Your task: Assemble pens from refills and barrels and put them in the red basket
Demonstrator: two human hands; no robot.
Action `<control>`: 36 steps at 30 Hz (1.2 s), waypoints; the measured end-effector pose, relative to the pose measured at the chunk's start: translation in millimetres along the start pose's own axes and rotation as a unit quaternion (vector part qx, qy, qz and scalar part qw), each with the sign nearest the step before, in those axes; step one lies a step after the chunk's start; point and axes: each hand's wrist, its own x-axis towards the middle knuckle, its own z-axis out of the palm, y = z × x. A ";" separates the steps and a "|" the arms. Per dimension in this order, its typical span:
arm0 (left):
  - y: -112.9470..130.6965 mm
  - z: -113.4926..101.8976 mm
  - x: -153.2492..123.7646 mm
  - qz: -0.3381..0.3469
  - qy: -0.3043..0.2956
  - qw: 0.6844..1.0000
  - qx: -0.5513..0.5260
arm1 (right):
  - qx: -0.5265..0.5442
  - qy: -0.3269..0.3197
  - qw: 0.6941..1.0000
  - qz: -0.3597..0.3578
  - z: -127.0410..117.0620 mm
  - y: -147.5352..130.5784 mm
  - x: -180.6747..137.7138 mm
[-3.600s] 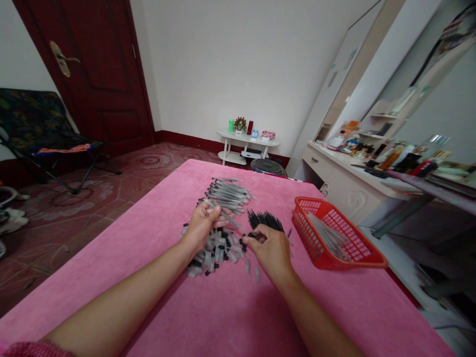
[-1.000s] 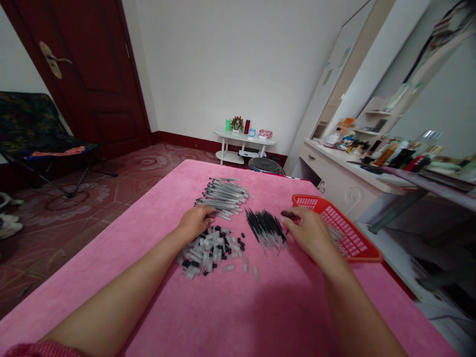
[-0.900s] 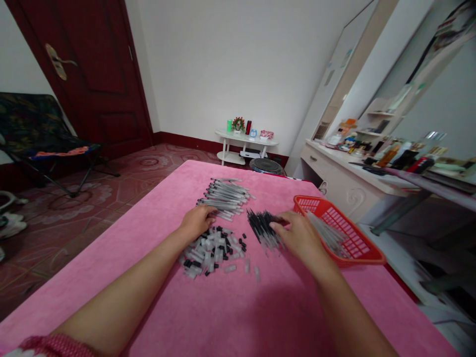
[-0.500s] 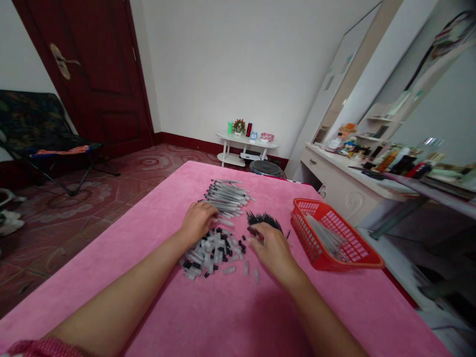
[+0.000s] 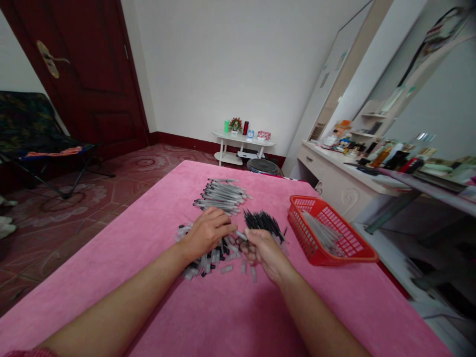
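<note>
R hand (image 5: 266, 252) pinches tube (image 5: 241, 235) left of basket (image 5: 303, 235)
L hand (image 5: 208, 232) by tube's end, fingertips obscured, grip unclear; caps (image 5: 213, 257) pt. hidden

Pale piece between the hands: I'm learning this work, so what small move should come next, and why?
Probably a gentle push of the right hand toward the left hand, along the pale piece, since it seems to span from one to the other.
</note>
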 end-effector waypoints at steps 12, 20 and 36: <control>-4.1 -3.0 -3.5 -0.001 -0.080 0.996 -0.025 | -0.152 0.013 0.983 -0.102 -0.2 -5.7 -2.3; 4.0 -8.2 2.0 -0.111 -0.179 0.976 -0.051 | -0.459 0.056 0.829 -0.314 -2.1 -12.9 -8.8; 16.4 -6.5 10.5 -0.073 -0.170 0.983 -0.018 | -0.303 -0.015 0.944 -0.131 -4.1 3.4 0.3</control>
